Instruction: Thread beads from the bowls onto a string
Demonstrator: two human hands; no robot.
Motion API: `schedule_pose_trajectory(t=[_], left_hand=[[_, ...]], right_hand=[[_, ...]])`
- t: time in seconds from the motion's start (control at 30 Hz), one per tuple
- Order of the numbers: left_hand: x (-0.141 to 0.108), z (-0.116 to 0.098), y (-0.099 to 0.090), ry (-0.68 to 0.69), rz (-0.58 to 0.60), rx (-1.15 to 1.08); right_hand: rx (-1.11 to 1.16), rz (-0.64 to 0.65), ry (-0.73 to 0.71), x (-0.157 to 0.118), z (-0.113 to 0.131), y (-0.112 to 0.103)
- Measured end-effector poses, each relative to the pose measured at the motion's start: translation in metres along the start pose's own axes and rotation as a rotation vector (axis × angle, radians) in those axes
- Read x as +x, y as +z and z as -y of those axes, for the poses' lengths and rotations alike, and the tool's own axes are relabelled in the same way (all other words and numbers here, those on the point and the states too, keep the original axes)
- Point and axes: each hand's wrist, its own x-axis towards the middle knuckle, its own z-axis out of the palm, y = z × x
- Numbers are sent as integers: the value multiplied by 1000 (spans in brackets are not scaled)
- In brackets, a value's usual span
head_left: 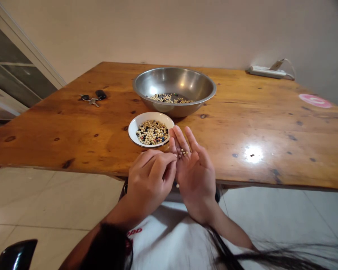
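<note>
Head view: the open right hand (195,176) holds a few beans (183,152), and the curled left hand (149,183) picks at them, so a shaky tilt could spill beans to the floor (59,198).

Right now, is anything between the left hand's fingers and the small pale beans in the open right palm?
Nothing visible does: the fingers of the left hand curl just beside the small pale round beans lying on the palm of the open right hand, with no object between them.
</note>
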Motion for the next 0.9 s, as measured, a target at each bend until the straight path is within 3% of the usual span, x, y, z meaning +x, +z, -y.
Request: schedule_pose_trajectory(t=[0.17, 0.53, 0.73, 0.9], left_hand=[[-3, 1, 8, -23, -82, -80], [-11, -4, 18, -275, -199, -509], [0, -11, 3, -629, -206, -942], [14, -7, -9, -954, -91, -1374]], right_hand=[[133, -56, 64, 8, 6, 1], [194, -83, 120, 10, 10, 3], [229, -160, 243, 14, 10, 4], [226, -58, 226, 14, 9, 1]])
